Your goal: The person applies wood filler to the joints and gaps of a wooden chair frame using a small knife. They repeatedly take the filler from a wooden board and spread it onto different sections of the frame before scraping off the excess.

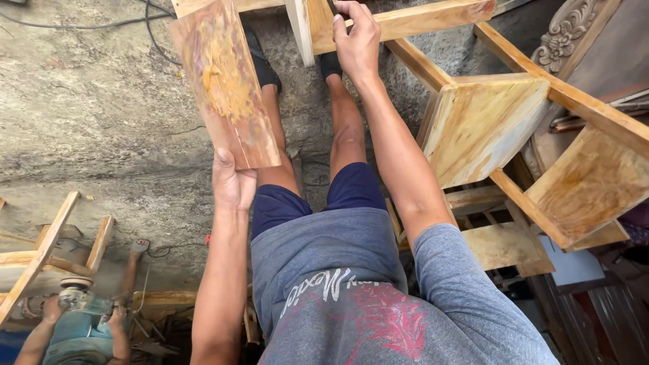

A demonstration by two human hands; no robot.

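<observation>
Here, left hand (233, 184): fingers clamping the near end of the board (225, 84), which is tilting above the concrete floor (88, 108).
Right hand (356, 42): fingers curling over the frame rail (405, 21).
Advice: keeping both grips firm is likely steadying the board.

Two hands (233, 182) (357, 40), one loose board (223, 81), two wooden frames (487, 122) (40, 257)

A wood workshop seen from above

A rough grey concrete floor (94, 115) is seen, with black cables (155, 40) laid across it. Pale wooden frames (487, 122) are stacked on one side, near a carved dark panel (574, 27). Soft daylight is spread everywhere.
</observation>
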